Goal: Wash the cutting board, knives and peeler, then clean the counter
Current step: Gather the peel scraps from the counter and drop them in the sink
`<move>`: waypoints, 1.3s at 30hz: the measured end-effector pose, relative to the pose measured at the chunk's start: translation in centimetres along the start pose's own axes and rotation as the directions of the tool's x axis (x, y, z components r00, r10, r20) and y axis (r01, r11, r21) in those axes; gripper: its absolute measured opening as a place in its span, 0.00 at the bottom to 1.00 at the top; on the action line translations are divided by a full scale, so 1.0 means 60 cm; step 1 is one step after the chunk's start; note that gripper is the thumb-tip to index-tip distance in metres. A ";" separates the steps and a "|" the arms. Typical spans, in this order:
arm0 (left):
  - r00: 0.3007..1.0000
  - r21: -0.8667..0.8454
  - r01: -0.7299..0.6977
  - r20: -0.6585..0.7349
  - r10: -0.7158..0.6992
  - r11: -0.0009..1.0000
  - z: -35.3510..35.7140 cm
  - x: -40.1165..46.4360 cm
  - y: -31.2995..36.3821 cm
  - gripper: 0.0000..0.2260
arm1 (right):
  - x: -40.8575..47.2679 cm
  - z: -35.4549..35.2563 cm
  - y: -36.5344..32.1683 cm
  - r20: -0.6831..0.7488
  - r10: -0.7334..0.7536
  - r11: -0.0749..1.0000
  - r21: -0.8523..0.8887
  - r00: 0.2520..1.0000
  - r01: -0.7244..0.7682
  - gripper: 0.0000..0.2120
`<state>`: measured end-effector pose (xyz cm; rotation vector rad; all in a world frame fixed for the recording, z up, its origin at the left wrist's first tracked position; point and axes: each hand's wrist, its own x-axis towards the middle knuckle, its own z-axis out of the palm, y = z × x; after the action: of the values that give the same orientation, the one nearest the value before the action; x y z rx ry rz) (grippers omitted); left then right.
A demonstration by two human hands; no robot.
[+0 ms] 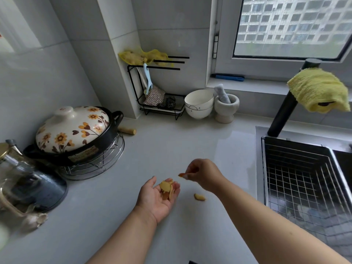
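No brand or writing can be read anywhere; a worn label on the dark rim of the clay pot [76,138] at the left is too blurred to make out. The pale grey tabletop [171,145] looks smooth and mostly wiped, with one yellowish peel scrap [199,197] lying on it near the middle, just right of the left hand [158,197]. That hand is palm up, fingers loosely cupped round a small heap of peelings [167,188] with tan skins and pale yellow flesh. Just beside and slightly beyond it, the right hand [202,174] pinches a single orange-brown peel piece [182,175] between thumb and fingertips, held above the tabletop and close to the heap. The peeler [147,79], light blue with a pale handle, hangs at the far side on a black wire rack [162,105], under a crumpled yellow mesh bag [142,56]. The clay pot has a cream lid painted with orange and brown flowers and stands on a round wire trivet [99,162]. Right of the rack stand stacked white bowls [199,103] and a stone mortar with pestle [225,105]. At the right edge a wire basket [297,178] sits in the sink, and a yellow cloth [320,90] is draped over the black faucet [283,111].
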<state>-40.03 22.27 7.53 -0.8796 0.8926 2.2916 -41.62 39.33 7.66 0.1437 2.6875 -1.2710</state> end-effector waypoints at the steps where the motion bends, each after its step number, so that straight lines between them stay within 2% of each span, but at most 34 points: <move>1: 1.000 0.020 0.016 0.009 -0.016 1.000 0.002 -0.001 -0.002 0.24 | -0.003 -0.003 -0.015 0.038 -0.032 0.997 0.067 0.999 0.030 0.08; 3: 0.998 0.050 0.045 0.037 -0.047 0.998 0.004 -0.003 -0.006 0.26 | -0.007 0.001 -0.036 0.134 -0.087 0.995 0.068 0.987 0.079 0.03; 4: 0.997 0.054 0.052 0.050 -0.055 0.997 0.006 -0.003 -0.007 0.26 | -0.008 0.004 -0.040 0.150 -0.102 0.995 0.013 0.983 0.101 0.05; 6: 0.996 0.037 0.052 0.068 -0.054 0.998 0.011 -0.005 -0.007 0.25 | -0.007 0.003 -0.033 0.081 -0.090 0.992 -0.079 0.993 0.097 0.09; 8: 0.996 0.014 0.040 0.076 -0.041 0.999 0.014 -0.007 -0.004 0.23 | -0.003 -0.008 -0.017 -0.031 -0.027 0.994 -0.108 0.999 0.024 0.10; 10: 0.997 -0.015 0.039 0.074 -0.037 0.999 0.014 -0.010 0.000 0.23 | -0.001 -0.016 0.003 -0.057 0.043 0.981 -0.187 0.997 -0.053 0.10; 15: 0.997 -0.058 0.048 0.061 -0.045 0.997 0.012 -0.007 -0.001 0.22 | -0.016 -0.008 0.035 0.148 0.132 0.888 -0.457 0.980 -0.051 0.12; 21: 0.998 -0.076 0.051 0.041 -0.048 0.996 0.013 -0.003 -0.008 0.21 | -0.034 0.021 0.043 0.176 0.099 0.806 -0.591 0.979 0.025 0.10; 24: 0.999 -0.064 0.037 0.031 -0.035 0.997 0.013 -0.003 -0.008 0.20 | -0.038 0.020 0.045 0.162 0.082 0.809 -0.586 0.983 0.029 0.06; 30: 0.999 -0.055 0.031 0.042 -0.029 0.998 0.020 0.001 -0.013 0.19 | -0.046 0.025 0.056 0.138 0.111 0.820 -0.572 0.984 -0.012 0.09; 33: 0.999 -0.046 0.034 0.044 -0.032 0.998 0.028 0.000 -0.018 0.19 | -0.054 0.017 0.061 0.140 0.093 0.830 -0.558 0.986 0.001 0.05; 36: 0.998 -0.020 0.043 0.040 -0.042 0.999 0.037 -0.001 -0.024 0.19 | -0.059 -0.029 0.060 0.049 0.119 0.935 -0.342 0.992 -0.096 0.05; 39: 0.998 0.028 0.055 0.035 -0.056 0.998 0.050 -0.002 -0.035 0.19 | -0.062 -0.101 0.047 -0.190 0.198 0.977 0.117 0.962 -0.178 0.06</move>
<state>-39.68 25.79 8.52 -0.8385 0.8706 2.2361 -38.21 45.77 10.00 0.5559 2.6927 -1.3961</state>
